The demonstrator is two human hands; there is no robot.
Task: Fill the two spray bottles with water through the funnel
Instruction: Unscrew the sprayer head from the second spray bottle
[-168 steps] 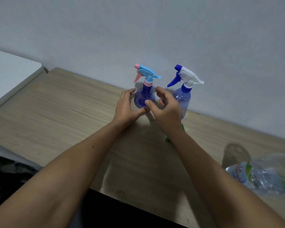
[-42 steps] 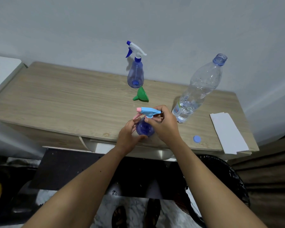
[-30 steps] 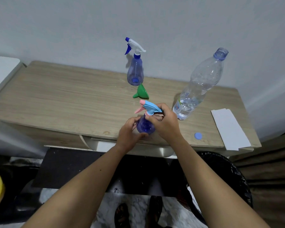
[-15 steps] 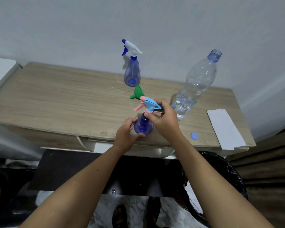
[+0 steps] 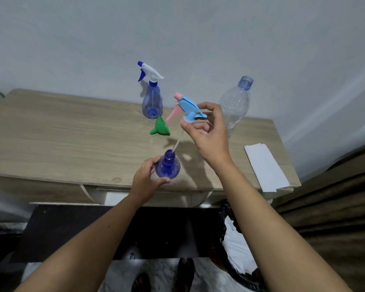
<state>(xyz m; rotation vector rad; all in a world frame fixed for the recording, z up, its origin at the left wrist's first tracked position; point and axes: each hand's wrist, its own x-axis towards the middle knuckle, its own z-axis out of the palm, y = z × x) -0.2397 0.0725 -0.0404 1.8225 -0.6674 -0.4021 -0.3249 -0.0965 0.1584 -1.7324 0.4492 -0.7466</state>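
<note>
Blue spray bottle (image 5: pixel 167 167), lower centre, steadied by left hand (image 5: pixel 146 180); right hand (image 5: pixel 207 131) pinches its lifted spray head (image 5: pixel 188 108). Funnel (image 5: pixel 161 129) unused; nothing filled, far bottle (image 5: pixel 152 100) capped.

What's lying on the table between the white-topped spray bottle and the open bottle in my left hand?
The green funnel, lying on its side on the table, sits between the white-topped spray bottle and the open bottle, seen in the head view.
</note>
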